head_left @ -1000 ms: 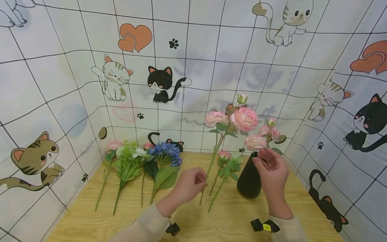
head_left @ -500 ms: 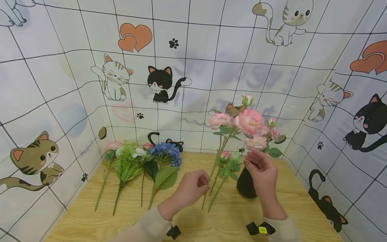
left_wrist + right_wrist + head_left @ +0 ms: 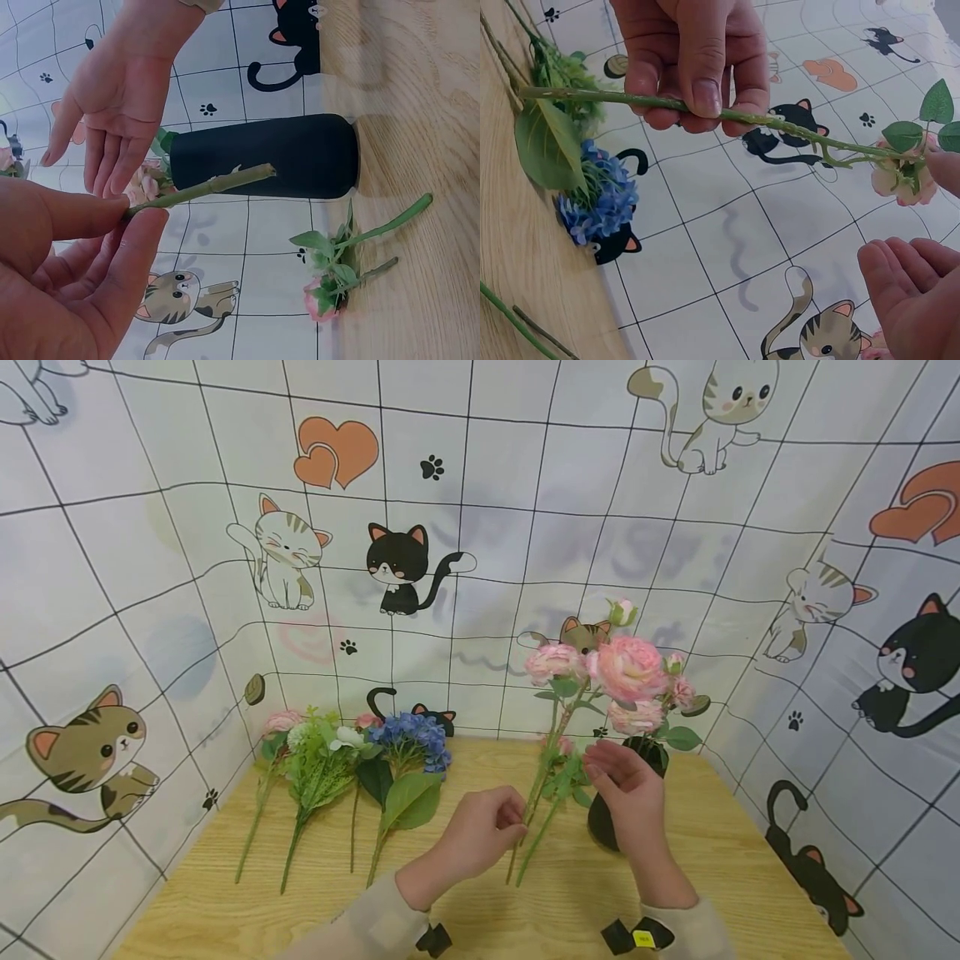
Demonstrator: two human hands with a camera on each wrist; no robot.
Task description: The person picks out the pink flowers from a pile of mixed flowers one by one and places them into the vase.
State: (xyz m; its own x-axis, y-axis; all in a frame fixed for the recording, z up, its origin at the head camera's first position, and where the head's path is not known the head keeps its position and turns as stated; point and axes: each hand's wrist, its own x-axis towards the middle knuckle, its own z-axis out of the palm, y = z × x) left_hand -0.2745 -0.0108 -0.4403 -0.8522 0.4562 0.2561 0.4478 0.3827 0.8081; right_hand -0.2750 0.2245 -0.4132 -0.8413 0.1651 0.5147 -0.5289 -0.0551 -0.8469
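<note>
In the head view my left hand [image 3: 483, 831] pinches the stem of a pink rose spray [image 3: 632, 668] between thumb and fingertips. The left wrist view shows the cut stem end [image 3: 247, 176] jutting past those fingers. My right hand [image 3: 633, 793], fingers extended and holding nothing, is to the right of the stem, partly in front of the black vase [image 3: 602, 825]. In the right wrist view the right hand [image 3: 919, 296] has its thumb beside the rose's leaves; contact is unclear. Another pink rose spray [image 3: 636, 718] stands in the vase.
Right of the left hand lie green-leaved stems [image 3: 562, 781] with small pink blooms. At the left are a blue hydrangea [image 3: 412, 739], leafy greenery [image 3: 318, 768] and a pink flower [image 3: 283, 722] on the wooden table [image 3: 210, 860]. A cat-print cloth [image 3: 502, 468] surrounds the back and sides.
The left hand and its rose spray have shifted slightly right, the blooms now overlapping those above the vase. The right hand has moved left and slightly down, away from the vase mouth.
</note>
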